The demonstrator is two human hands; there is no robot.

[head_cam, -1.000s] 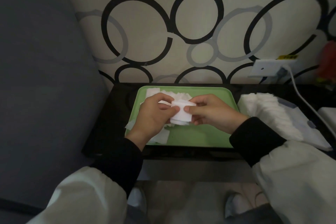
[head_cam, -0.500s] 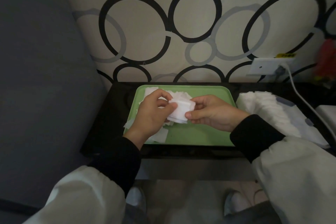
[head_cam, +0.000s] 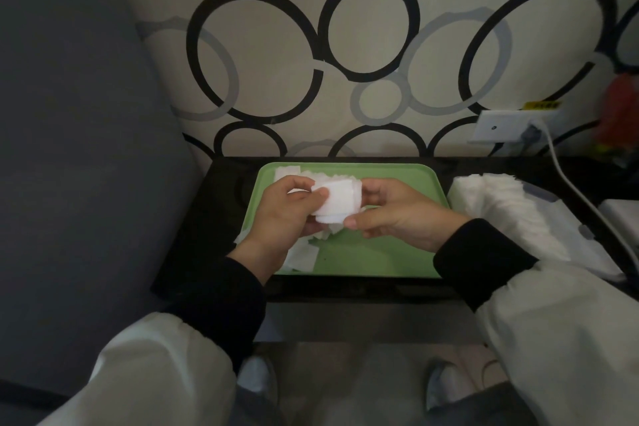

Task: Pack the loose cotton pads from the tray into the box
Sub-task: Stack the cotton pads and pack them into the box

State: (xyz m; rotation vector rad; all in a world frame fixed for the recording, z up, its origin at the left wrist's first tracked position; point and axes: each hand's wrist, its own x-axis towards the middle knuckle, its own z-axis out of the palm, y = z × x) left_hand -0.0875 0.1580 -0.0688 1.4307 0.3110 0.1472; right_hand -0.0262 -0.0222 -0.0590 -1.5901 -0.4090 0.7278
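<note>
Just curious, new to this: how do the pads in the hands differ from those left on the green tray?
The held stack is bunched; the tray pads lie scattered. The held stack is lifted, gripped by left hand and right hand; the tray pads rest flat on the tray. Both are white.

Ring-patterned wall, black table
</note>
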